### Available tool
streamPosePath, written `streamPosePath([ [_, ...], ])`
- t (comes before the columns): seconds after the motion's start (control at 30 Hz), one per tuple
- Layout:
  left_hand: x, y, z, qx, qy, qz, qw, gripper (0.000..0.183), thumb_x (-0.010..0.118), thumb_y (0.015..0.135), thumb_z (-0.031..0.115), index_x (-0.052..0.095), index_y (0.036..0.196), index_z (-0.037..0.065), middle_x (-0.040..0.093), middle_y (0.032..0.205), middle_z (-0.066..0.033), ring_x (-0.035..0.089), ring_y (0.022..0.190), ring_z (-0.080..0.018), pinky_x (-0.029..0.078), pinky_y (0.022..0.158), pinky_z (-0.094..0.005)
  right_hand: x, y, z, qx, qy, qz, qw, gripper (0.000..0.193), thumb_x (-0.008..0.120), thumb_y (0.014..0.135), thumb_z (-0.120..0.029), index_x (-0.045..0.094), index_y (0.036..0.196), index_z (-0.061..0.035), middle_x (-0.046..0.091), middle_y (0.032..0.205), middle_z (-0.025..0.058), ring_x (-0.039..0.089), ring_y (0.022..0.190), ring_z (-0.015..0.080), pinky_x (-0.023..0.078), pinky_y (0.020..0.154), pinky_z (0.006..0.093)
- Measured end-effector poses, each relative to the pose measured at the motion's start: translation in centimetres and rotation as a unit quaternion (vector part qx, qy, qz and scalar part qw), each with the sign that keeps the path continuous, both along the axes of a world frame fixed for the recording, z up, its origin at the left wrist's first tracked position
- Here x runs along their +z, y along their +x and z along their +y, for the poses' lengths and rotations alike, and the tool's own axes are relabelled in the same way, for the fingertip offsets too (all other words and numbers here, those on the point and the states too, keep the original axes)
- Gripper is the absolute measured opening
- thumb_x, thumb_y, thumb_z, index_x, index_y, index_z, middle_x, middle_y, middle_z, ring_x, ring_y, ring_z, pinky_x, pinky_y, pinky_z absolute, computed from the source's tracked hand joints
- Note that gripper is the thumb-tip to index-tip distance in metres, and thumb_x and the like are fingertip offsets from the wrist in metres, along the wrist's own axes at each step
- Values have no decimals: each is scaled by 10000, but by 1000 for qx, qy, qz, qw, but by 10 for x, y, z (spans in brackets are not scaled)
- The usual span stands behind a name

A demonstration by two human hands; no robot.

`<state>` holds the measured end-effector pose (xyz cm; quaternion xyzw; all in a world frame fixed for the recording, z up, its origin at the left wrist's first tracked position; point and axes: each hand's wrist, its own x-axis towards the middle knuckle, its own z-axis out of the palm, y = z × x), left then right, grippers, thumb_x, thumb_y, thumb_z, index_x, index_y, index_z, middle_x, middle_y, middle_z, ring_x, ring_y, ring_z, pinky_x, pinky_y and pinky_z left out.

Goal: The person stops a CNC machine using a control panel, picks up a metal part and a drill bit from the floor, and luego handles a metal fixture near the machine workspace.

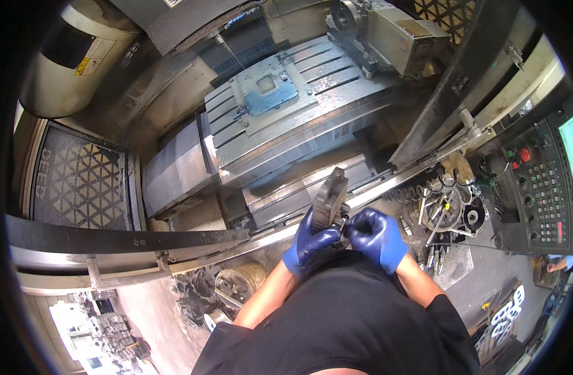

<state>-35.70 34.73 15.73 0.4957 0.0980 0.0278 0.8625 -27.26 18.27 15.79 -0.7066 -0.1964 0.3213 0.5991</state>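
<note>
Gripping dark part (329,199): left hand (310,240) | right hand (377,236) curled, grip unclear | slotted table (329,62) ahead | control panel (547,190) right

I am looking remotely into a machine shop: a grimy, open machine enclosure (174,100) surrounds a slotted metal table (343,74), a control panel (543,200) full of buttons faces me at right, and loose, dark metal parts (196,299) lie heaped at lower left.
</note>
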Motion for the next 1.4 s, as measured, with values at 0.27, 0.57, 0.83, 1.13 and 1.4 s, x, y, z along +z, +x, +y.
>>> streamPosePath([
  [0.27,2,-3,0,-7,-1,19,1000,731,750,767,345,483,1367,24,575,1226,-63,579,1025,-144,485,852,-281,19,-3,3,-61,9,51,997,73,711,810,-12,674,872,-17,711,811,71,629,722,85,531,683,256],
  [0.57,-2,0,6,-73,-14,37,997,961,763,782,364,248,1519,26,331,1517,-118,409,1314,-204,419,1010,-346,16,-12,-4,-29,111,-6,993,90,719,832,-18,639,862,11,691,796,74,642,701,100,535,619,263],
  [0.83,-12,2,5,-90,-53,68,992,990,765,771,376,233,1536,42,428,1429,-123,470,1239,-195,468,951,-347,20,-12,-8,45,52,-118,991,108,724,818,-14,656,901,-7,687,802,64,630,683,92,524,613,245],
  [1.13,-6,13,0,-65,-20,13,998,927,773,731,435,369,1459,27,503,1312,-112,527,1146,-199,449,966,-342,9,-6,-11,-53,-12,-11,998,91,714,815,-56,670,869,3,700,794,86,639,741,101,524,678,277],
  [1.4,6,19,0,-99,-32,60,993,851,788,733,385,410,1409,32,523,1251,-75,545,1093,-167,468,920,-319,0,-6,-14,-95,12,5,995,65,700,831,-23,668,888,-22,698,826,82,667,801,123,543,661,284],
])
